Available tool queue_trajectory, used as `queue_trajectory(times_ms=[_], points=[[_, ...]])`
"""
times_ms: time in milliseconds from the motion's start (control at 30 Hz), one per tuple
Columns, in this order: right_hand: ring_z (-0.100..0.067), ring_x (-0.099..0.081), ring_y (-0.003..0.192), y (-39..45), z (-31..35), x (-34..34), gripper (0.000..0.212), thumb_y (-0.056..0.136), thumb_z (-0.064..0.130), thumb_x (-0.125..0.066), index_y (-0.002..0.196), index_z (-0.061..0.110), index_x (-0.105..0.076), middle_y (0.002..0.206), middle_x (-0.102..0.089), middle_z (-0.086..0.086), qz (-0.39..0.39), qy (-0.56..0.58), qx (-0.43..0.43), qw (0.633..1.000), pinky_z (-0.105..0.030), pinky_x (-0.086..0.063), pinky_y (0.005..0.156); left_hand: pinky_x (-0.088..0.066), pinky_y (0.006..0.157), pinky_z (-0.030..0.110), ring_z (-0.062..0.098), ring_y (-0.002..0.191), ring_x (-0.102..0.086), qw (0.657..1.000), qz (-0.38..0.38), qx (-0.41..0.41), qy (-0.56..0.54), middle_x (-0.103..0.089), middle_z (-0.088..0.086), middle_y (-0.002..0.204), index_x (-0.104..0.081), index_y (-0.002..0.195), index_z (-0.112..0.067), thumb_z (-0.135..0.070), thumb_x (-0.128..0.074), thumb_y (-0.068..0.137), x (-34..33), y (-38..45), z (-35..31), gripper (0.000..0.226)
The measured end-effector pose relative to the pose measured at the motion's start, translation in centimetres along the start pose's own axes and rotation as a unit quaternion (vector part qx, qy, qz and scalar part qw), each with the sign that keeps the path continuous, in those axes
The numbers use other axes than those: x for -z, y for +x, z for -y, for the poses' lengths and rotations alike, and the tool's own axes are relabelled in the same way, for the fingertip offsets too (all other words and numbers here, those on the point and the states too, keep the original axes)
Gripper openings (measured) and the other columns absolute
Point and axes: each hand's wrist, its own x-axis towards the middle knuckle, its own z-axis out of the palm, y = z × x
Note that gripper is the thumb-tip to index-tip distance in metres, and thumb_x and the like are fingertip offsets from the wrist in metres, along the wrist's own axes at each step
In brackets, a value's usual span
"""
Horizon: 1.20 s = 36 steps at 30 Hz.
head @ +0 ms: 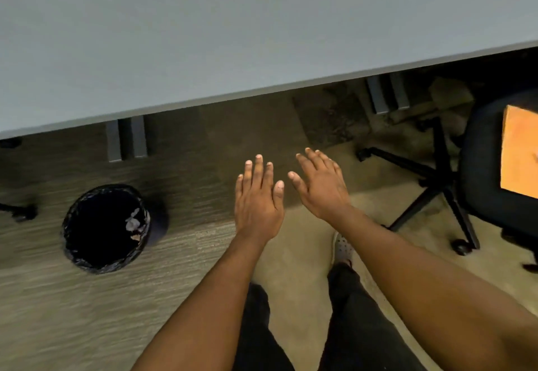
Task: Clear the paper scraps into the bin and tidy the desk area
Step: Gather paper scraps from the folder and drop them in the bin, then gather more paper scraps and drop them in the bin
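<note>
My left hand (257,200) and my right hand (321,187) are held out side by side over the floor, palms down, fingers straight, holding nothing. A round black bin (106,228) with a dark liner stands on the carpet to the left of my hands. A few pale paper scraps (134,223) lie against its inner right wall. The grey desk (203,36) fills the upper part of the view; the part of its top that shows bears no scraps.
A black office chair (492,167) with a wheeled star base stands at the right, with an orange flat object (521,149) on its seat. Grey desk legs (126,138) reach the floor under the desk edge. My legs and a shoe (343,247) are below my hands.
</note>
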Motion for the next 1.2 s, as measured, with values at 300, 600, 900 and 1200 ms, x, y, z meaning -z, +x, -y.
queue_trajectory(times_ms=[300, 600, 900, 1200], points=[[-0.019, -0.017, 0.144, -3.2, -13.9, 7.8, 0.07, 0.093, 0.067, -0.014, 0.143, 0.024, -0.037, 0.155, -0.031, -0.002, -0.08, 0.05, -0.132, 0.987, -0.041, -0.015, 0.115, 0.006, 0.118, 0.033, 0.008, 0.147, 0.014, 0.992, 0.045, -0.116, -0.009, 0.001, -0.007, 0.162, -0.02, 0.153, -0.025, -0.054, -0.007, 0.101, -4.0, 2.9, -15.1, 0.061], [-0.023, -0.02, 0.144, -5.8, -26.1, 12.2, 0.059, 0.098, 0.055, -0.027, 0.143, 0.019, -0.04, 0.154, -0.032, -0.006, -0.121, 0.086, -0.204, 0.968, -0.045, -0.02, 0.115, 0.007, 0.116, 0.034, 0.009, 0.148, 0.011, 0.968, 0.096, -0.229, 0.033, 0.0, -0.007, 0.162, -0.022, 0.151, -0.028, -0.056, -0.011, 0.102, -9.9, 6.5, -27.7, 0.057], [-0.029, -0.025, 0.141, -8.4, -41.3, 15.0, 0.056, 0.097, 0.049, -0.039, 0.143, 0.016, -0.036, 0.154, -0.029, -0.013, -0.169, 0.101, -0.309, 0.93, -0.047, -0.027, 0.111, 0.0, 0.12, 0.038, 0.016, 0.149, 0.005, 0.938, 0.138, -0.311, 0.068, -0.005, 0.002, 0.164, -0.021, 0.153, -0.02, -0.051, -0.025, 0.1, -17.9, 10.0, -39.5, 0.062], [-0.041, -0.024, 0.134, -10.3, -54.4, 13.7, 0.096, 0.082, 0.066, -0.056, 0.148, 0.01, -0.015, 0.151, -0.017, -0.018, -0.16, 0.22, -0.511, 0.815, -0.05, -0.03, 0.106, -0.01, 0.119, 0.043, 0.024, 0.148, -0.008, 0.909, 0.173, -0.368, 0.091, -0.012, 0.007, 0.162, -0.023, 0.152, -0.018, -0.044, -0.042, 0.097, -25.3, 12.9, -45.6, 0.064]])
